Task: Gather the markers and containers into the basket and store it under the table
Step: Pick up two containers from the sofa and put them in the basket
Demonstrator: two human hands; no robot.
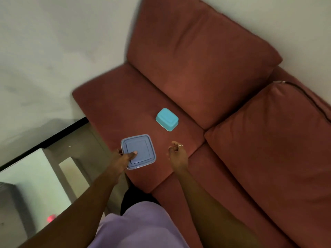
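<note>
A: Item one?
B: Square blue container (138,151), lid on, at the sofa (111,104) seat's front edge. Left hand (123,159) clamped on its near corner, thumb on the lid.

A: Item two?
B: Small turquoise container (167,119), upside down, farther back on the same seat cushion, apart from the first.

A: Right hand (178,153)?
B: Above the seat between both, fingers loosely curled, holding nothing. Ring on one finger.

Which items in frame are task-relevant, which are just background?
Task things:
- purple square container, left hand gripping its near corner, thumb on the lid
- turquoise container, upside down on the sofa seat
- right hand, empty

Background:
- red sofa and back cushions
- white table
</note>
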